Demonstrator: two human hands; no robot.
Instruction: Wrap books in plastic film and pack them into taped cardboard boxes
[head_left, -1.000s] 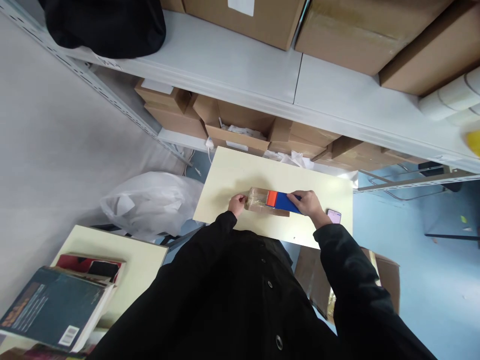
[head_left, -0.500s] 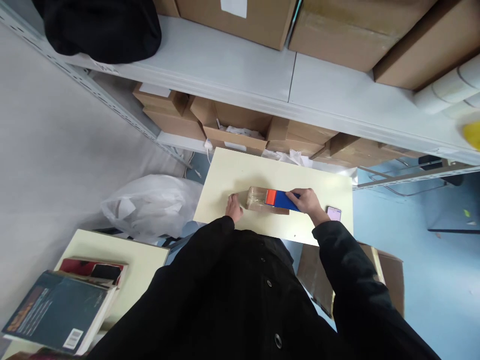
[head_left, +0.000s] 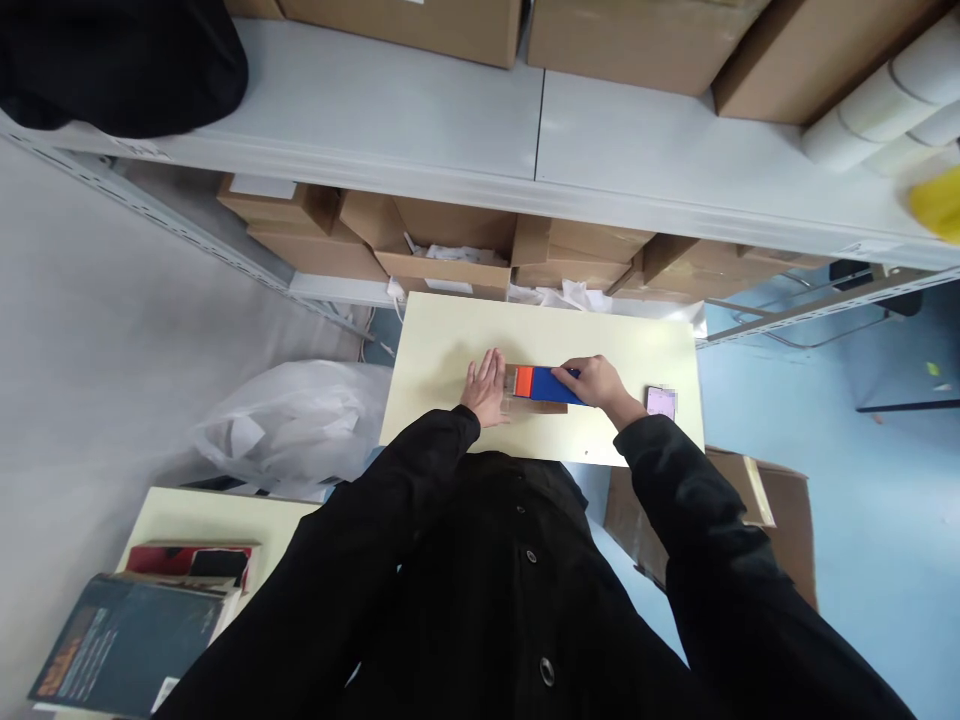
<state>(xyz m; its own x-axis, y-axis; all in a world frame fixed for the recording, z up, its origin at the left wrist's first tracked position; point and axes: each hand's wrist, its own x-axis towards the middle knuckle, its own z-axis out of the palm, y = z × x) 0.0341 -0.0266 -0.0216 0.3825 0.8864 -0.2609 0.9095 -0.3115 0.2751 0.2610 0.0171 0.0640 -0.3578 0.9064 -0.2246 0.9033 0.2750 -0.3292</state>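
Note:
A small brown cardboard box (head_left: 551, 407) with clear tape over it lies on the cream table (head_left: 431, 340). My left hand (head_left: 486, 388) presses flat against its left end, fingers stretched out, and hides that end. From the right, my right hand (head_left: 592, 381) grips a blue tape dispenser (head_left: 550, 384) with an orange front part. The dispenser lies along the top of the box, its orange end close to my left fingers. The tape roll itself cannot be made out.
A phone (head_left: 661, 402) lies on the table's right side. Behind stands a grey shelf (head_left: 390, 110) with several cardboard boxes (head_left: 450, 272). A white plastic bag (head_left: 292, 420) is on the left, books (head_left: 127, 640) on a lower left table, and an open carton (head_left: 784, 520) at right.
My left hand has moved from beside the box onto its left end, its fingers now straightened. The dispenser and my right hand sit slightly further left in view; the camera has shifted too.

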